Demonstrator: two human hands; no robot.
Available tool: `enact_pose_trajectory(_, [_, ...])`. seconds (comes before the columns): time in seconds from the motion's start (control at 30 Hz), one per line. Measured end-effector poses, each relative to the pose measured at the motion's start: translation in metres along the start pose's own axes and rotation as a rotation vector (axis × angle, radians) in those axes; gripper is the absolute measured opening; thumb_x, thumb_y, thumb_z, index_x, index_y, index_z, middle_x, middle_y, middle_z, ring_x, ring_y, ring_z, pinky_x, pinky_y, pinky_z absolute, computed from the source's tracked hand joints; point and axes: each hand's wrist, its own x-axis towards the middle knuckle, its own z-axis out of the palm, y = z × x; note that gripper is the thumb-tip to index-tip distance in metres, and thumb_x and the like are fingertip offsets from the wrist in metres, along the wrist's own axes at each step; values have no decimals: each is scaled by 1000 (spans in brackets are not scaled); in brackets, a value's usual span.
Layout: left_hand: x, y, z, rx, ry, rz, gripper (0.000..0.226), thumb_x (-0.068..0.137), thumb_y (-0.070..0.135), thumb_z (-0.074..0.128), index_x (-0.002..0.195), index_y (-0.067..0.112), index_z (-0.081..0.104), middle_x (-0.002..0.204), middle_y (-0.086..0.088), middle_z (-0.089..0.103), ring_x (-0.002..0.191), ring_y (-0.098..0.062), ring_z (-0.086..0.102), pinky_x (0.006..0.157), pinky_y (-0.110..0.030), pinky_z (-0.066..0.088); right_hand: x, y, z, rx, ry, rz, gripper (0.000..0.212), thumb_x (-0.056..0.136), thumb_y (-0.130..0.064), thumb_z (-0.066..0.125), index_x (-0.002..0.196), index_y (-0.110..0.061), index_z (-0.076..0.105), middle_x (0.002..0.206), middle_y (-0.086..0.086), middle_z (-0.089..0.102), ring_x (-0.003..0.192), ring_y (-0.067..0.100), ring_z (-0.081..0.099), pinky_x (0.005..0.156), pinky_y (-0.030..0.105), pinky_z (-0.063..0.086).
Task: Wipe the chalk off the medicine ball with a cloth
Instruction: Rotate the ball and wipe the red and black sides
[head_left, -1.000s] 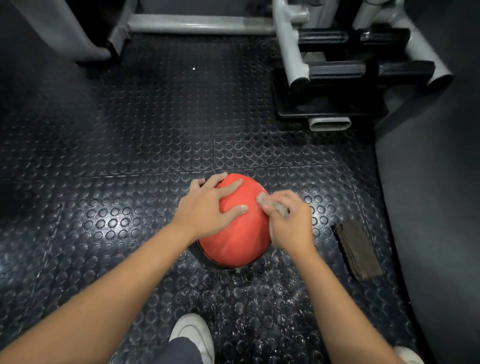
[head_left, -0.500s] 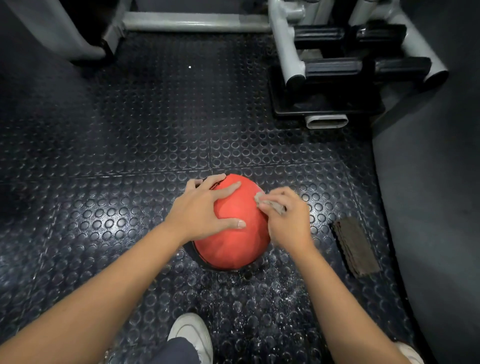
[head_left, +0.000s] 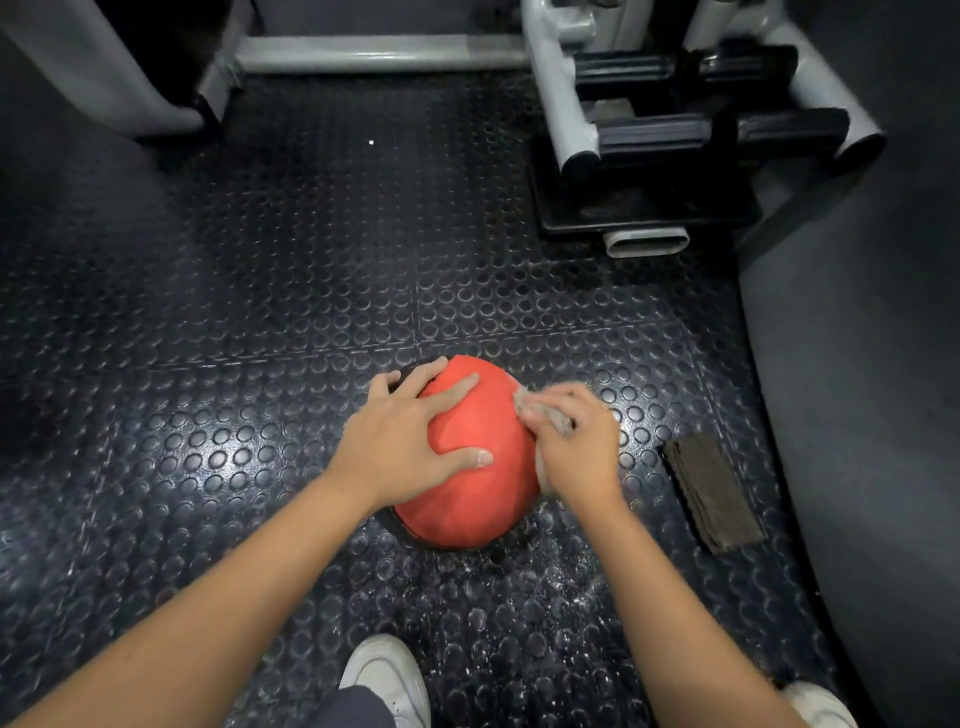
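Note:
A red medicine ball (head_left: 475, 493) with a black underside sits on the studded rubber floor in front of me. My left hand (head_left: 400, 441) lies spread over its left and top side, fingers straight, thumb pointing right. My right hand (head_left: 576, 441) grips a small grey cloth (head_left: 545, 415) and holds it against the ball's upper right side. Most of the cloth is hidden under my fingers.
White chalk dust (head_left: 545, 587) speckles the floor below the ball. A dark brown pad (head_left: 711, 493) lies to the right. A grey machine frame with black footplates (head_left: 644, 156) stands at the back right. My white shoes (head_left: 387, 675) are at the bottom edge.
My right hand with the cloth has shifted slightly up along the ball's right side. The left hand stays spread on the ball.

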Motion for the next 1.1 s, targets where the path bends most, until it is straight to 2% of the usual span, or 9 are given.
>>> enact_pose_trajectory(0.13, [1,4,1,6,-2,-10,82,72,80,53,145,59,20,158,24,10,145,-28,11,102,-53,43,-59,8,-12,108,35,99,17,77,2,75,82,-15,75,88,-1,66,82,-6,61,75,4,44])
enact_pose_trajectory(0.23, [-1,6,7,20,-1,-10,83,73,83,47,146,58,16,161,20,5,147,-32,6,106,-59,37,-38,7,-7,85,52,109,27,80,-2,73,70,-26,71,88,-3,66,79,-4,61,76,8,47])
enact_pose_trajectory(0.3, [-2,4,11,1,5,0,87,69,87,34,147,56,13,162,16,1,147,-36,2,113,-62,25,-1,1,-2,37,37,56,33,80,-3,73,64,-31,66,85,-5,65,76,-4,60,73,4,43])
enact_pose_trajectory(0.47, [-3,0,19,25,20,54,86,74,82,17,152,48,2,162,11,-14,148,-36,-13,116,-56,-7,44,-13,7,-56,-62,43,13,80,-9,74,75,-21,74,84,-4,66,74,-6,59,70,2,39])
enact_pose_trajectory(0.7, [-6,-8,24,-5,37,165,79,79,79,26,150,52,6,161,15,-11,148,-30,-16,117,-52,-11,-55,4,-14,68,24,126,22,79,-2,75,74,-23,73,86,-6,67,80,-5,61,73,4,44])
enact_pose_trajectory(0.8, [-10,-9,27,21,46,197,77,80,78,28,150,51,7,161,15,-11,147,-30,-17,117,-53,-9,-13,2,-3,10,38,94,24,79,1,73,71,-21,72,87,-3,67,77,-6,60,72,2,41])
enact_pose_trajectory(0.93, [-13,-12,27,16,57,221,74,82,76,31,149,54,7,162,14,-8,148,-32,-15,117,-54,-8,63,-11,17,-201,-146,48,11,82,-5,68,80,-11,76,86,-1,70,79,4,61,70,8,43])
enact_pose_trajectory(1.03, [-13,-12,26,14,59,226,73,82,77,29,148,55,7,162,13,-6,148,-31,-14,117,-55,-8,71,-12,17,-129,-188,140,6,83,-9,71,83,-11,77,79,-4,69,70,-2,60,57,2,43])
enact_pose_trajectory(1.1, [-11,-13,25,11,63,224,72,82,77,28,147,56,7,162,13,-4,148,-31,-13,118,-56,-6,50,-5,4,-56,-152,141,4,83,-16,74,82,-14,77,79,-10,70,72,-6,61,67,7,48])
